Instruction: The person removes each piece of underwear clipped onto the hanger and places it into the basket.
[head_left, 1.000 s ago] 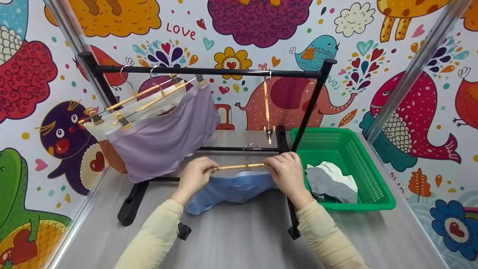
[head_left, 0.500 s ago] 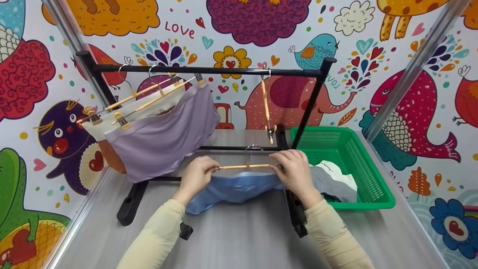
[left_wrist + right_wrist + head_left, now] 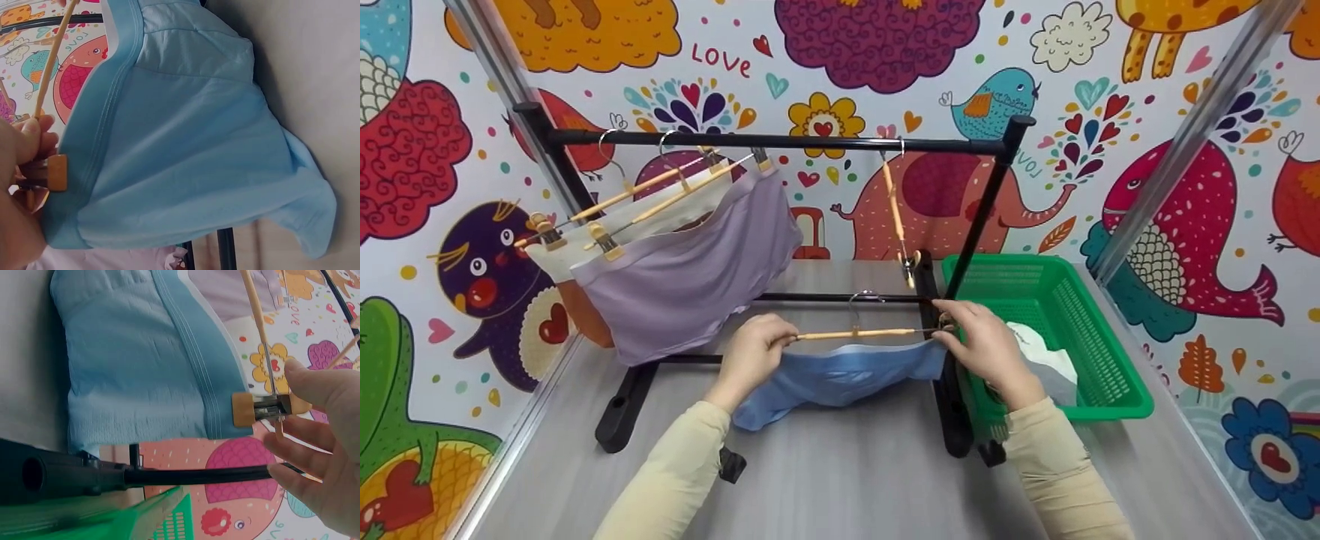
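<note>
A wooden clip hanger [image 3: 855,333] is held level in front of the rack, its metal hook up. Blue underpants [image 3: 847,375] hang beneath it, waistband at the top. My left hand [image 3: 754,356] grips the hanger's left end, beside a wooden clip [image 3: 57,173] that bites the waistband. My right hand [image 3: 986,349] is at the other end, thumb and fingers spread around the right clip [image 3: 243,409]. In the right wrist view that clip is closed on the waistband corner, with the fingers loosely extended beside it.
A black garment rack [image 3: 780,141] bears purple underpants [image 3: 697,262] and a pale garment behind them on hangers at left. A bare hanger [image 3: 893,199] hangs at right. A green basket [image 3: 1110,411] with white and grey clothing [image 3: 1046,352] stands right of the rack.
My right hand has moved to the right along the hanger, spreading its fingers and uncovering the waistband's right corner. My left hand has stayed in place on the left end.
</note>
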Demonstrator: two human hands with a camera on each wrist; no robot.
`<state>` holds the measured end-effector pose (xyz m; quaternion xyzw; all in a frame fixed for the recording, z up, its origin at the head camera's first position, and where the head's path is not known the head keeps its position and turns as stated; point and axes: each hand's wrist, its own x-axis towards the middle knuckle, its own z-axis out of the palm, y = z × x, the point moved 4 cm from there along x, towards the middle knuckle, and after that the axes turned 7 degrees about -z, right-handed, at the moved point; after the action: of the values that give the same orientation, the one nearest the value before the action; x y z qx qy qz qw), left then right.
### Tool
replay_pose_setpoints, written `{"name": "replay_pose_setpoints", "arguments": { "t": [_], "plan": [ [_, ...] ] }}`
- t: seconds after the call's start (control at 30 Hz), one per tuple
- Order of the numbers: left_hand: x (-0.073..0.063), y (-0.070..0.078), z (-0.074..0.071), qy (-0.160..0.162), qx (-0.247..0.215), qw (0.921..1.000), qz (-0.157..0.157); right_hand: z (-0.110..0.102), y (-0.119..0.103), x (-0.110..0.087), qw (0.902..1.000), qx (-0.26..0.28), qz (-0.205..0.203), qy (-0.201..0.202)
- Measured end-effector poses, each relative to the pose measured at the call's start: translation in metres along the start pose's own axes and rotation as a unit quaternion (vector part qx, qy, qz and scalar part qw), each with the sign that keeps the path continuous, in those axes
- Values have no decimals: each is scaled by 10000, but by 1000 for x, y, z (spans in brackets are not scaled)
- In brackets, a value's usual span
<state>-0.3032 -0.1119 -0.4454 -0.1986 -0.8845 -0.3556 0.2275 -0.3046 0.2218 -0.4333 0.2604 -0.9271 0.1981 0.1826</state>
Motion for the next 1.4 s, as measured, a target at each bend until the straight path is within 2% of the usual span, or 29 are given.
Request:
{"name": "replay_pose_setpoints", "arguments": {
  "t": [0.17,0.27,0.47,0.6,0.7,0.83,1.13,1.4],
  "plan": [
    [-2,-2,0,-30,71,10000,25,3,3,-2,9994,80,191,-287],
    [-3,-4,1,-67,203,9996,184,5,5,-3,9990,147,276,-315],
    [-5,-6,3,-47,733,9941,799,7,6,-4,9983,413,323,-252],
    [-6,-5,4,147,1134,9848,1306,8,6,-4,9984,426,318,-203],
    [-8,-5,5,293,1374,9779,1551,8,7,-5,9986,416,293,-149],
    [-10,-5,6,354,1633,9724,1631,11,8,-6,9987,420,248,-117],
    [-13,-5,8,492,1876,9665,1680,15,9,-9,9996,216,175,111],
    [-13,-6,10,536,1858,9690,1535,13,7,-7,9991,73,-7,410]
  ]
}}
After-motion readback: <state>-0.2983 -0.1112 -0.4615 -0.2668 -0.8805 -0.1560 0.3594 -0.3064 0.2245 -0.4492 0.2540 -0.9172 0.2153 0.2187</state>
